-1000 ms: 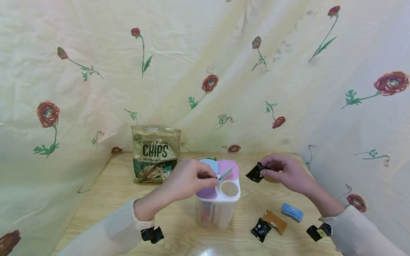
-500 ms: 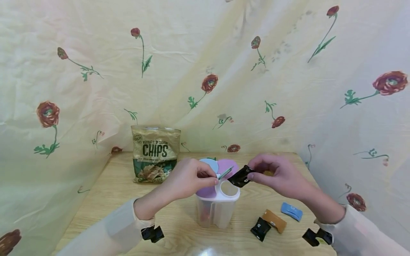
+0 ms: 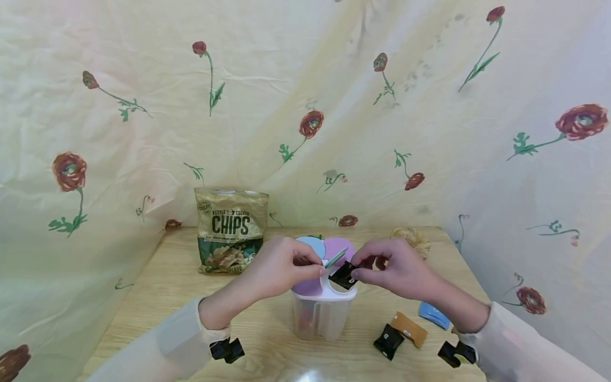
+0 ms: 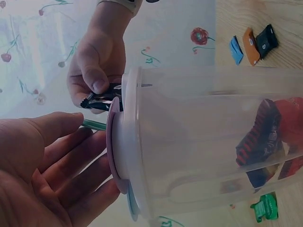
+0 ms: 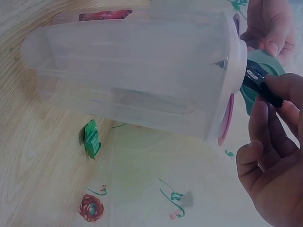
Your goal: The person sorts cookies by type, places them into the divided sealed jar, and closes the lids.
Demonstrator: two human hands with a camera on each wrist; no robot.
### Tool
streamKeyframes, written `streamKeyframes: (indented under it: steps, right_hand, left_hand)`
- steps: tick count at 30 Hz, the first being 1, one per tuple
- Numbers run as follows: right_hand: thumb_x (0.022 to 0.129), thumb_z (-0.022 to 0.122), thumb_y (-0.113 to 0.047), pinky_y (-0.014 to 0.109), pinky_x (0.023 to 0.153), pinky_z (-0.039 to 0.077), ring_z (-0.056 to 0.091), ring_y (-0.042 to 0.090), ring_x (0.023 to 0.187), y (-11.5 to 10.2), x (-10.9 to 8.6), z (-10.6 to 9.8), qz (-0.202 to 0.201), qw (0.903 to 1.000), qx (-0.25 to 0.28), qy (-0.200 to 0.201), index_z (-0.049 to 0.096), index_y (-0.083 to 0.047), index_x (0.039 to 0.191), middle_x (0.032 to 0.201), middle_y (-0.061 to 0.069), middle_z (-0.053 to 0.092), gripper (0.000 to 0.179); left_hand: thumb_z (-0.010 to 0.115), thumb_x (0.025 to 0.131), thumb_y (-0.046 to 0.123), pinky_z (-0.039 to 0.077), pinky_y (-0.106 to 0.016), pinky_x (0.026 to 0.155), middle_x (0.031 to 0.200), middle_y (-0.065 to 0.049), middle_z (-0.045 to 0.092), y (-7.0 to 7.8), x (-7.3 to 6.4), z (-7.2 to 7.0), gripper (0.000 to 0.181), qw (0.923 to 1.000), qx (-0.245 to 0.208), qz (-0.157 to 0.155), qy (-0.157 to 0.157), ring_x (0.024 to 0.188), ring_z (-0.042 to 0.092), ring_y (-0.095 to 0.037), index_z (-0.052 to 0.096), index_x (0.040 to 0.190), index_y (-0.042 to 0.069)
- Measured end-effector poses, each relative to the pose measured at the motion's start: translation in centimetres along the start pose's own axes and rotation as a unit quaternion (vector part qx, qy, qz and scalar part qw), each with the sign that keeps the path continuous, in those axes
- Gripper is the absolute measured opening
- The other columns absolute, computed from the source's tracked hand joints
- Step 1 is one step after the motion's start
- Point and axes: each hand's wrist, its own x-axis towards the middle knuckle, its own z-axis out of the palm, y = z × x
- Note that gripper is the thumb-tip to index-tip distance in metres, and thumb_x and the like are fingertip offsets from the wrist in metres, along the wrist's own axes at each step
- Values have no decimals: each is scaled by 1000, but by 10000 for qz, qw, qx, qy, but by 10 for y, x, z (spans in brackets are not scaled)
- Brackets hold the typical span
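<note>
My left hand pinches a thin green lid between thumb and finger, lifted off one round opening of a clear plastic container. Between the thumb and fingers of my right hand is a small black wrapped packet, its lower end inside that opening. Pink, blue and purple lids cover the other openings. Through the container's wall, a dark packet with red stripes shows beside a red one.
A chips bag stands behind left. Right of the container lie orange, black and blue packets. A green packet lies behind it. A pale yellow bundle sits at the back right. Floral cloth hangs behind the table.
My right hand has moved left with the black packet, from beside the container to its uncovered opening. My left hand has stayed in place with the green lid.
</note>
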Motion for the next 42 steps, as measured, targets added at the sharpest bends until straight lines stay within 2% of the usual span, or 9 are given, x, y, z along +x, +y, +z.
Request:
streamKeyframes:
  steps: [5,13,23,28,31,35,42]
  right_hand:
    - [88,82,-13,25,57,49,63,6,72,-3,4,1,223,9997,-121,-30,78,-25,91,84,-13,73,12]
    - [85,83,-9,25,55,49,62,6,67,0,5,4,275,9995,-159,-44,79,-26,90,82,-15,72,18]
    - [83,82,-6,27,54,49,59,5,64,-1,7,7,112,9993,-280,-211,78,-27,90,78,-18,68,22]
    - [85,79,-3,25,57,51,55,2,65,-2,12,11,-128,9974,-412,-584,78,-23,88,76,-16,64,20]
    - [87,80,-7,24,60,52,55,0,66,-2,15,15,-289,9952,-449,-822,79,-20,90,78,-15,64,14]
    - [88,82,-18,25,61,53,57,0,67,-4,15,14,-193,9946,-396,-938,80,-21,97,80,-16,66,10]
    - [94,76,-14,25,55,51,56,3,62,-4,12,8,-355,9950,-44,-937,79,-23,101,94,-11,74,12]
  left_hand:
    - [79,90,30,55,-24,72,82,20,74,0,0,-1,9,10000,-14,7,16,79,67,3,82,89,22]
    - [79,90,30,55,-25,72,83,20,74,1,-1,-1,9,10000,28,-16,-4,79,67,3,82,91,21]
    - [79,91,30,55,-24,72,83,20,74,0,-1,0,10,10000,-8,9,-12,79,67,3,82,91,21]
    - [79,91,31,55,-24,72,83,20,75,1,0,0,11,10000,58,40,22,79,67,3,82,91,21]
    - [79,91,31,55,-24,72,83,19,75,1,0,1,10,9999,123,76,30,79,67,4,82,90,21]
    - [78,91,31,55,-23,72,83,20,75,2,1,2,10,9999,119,94,10,79,67,4,82,90,22]
    - [78,91,31,56,-24,73,83,21,74,2,-1,1,8,10000,62,-6,23,80,68,4,82,89,24]
